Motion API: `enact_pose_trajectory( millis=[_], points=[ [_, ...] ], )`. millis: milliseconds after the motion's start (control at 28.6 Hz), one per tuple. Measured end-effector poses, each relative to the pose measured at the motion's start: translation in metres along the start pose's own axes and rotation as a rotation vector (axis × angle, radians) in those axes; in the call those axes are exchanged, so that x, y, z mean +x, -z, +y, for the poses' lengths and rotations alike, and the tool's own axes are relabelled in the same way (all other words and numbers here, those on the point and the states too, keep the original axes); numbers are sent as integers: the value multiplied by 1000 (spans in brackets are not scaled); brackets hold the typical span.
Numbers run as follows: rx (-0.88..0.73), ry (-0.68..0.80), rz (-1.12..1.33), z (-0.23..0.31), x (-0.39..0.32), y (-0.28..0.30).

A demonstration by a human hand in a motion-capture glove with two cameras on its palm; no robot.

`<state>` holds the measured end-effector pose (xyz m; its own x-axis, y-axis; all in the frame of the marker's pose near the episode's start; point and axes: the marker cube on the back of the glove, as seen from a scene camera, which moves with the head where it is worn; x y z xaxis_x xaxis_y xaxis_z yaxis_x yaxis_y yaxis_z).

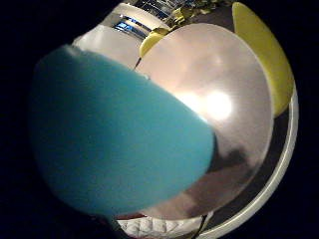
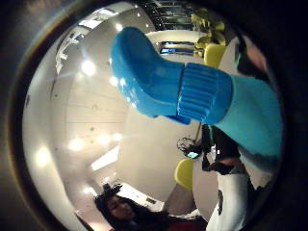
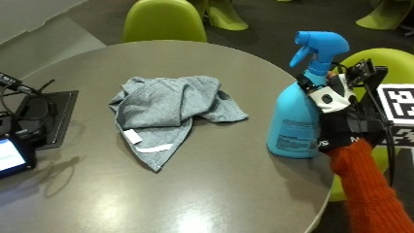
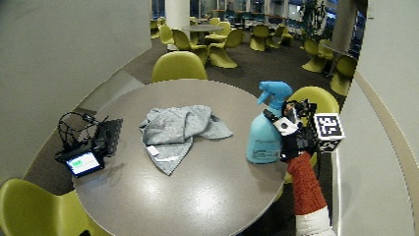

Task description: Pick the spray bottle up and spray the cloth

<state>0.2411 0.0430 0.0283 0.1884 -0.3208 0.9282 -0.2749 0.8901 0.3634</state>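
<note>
The gloved right hand [image 3: 339, 124] was wrapped around the back of the blue spray bottle [image 3: 299, 111], near its neck, so the fingers grasped the bottle. The bottle stood upright at the near right edge of the round grey table [image 3: 213, 194], and I could not tell if its base was already lifted. So the pick-up step seemed just started, and the spraying was not yet done. The nozzle [image 3: 318, 44] pointed roughly toward the grey cloth [image 3: 171, 109], which lay crumpled near the middle of the table, well apart from the bottle. Nothing stood between them. Farther left, a small screen [image 3: 11, 155] and black cables [image 3: 19, 92] lay at the table's edge. 1 green chair [image 3: 163, 22] stood behind the table.
</note>
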Motion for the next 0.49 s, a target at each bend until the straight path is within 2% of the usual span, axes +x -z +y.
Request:
enact_pose_trajectory(
  millis=[140, 349, 489],
  points=[
    [27, 10, -20, 1, 5, 5],
    [157, 98, 192, -1, 5, 12],
    [113, 104, 299, -11, -5, 1]
  ],
)
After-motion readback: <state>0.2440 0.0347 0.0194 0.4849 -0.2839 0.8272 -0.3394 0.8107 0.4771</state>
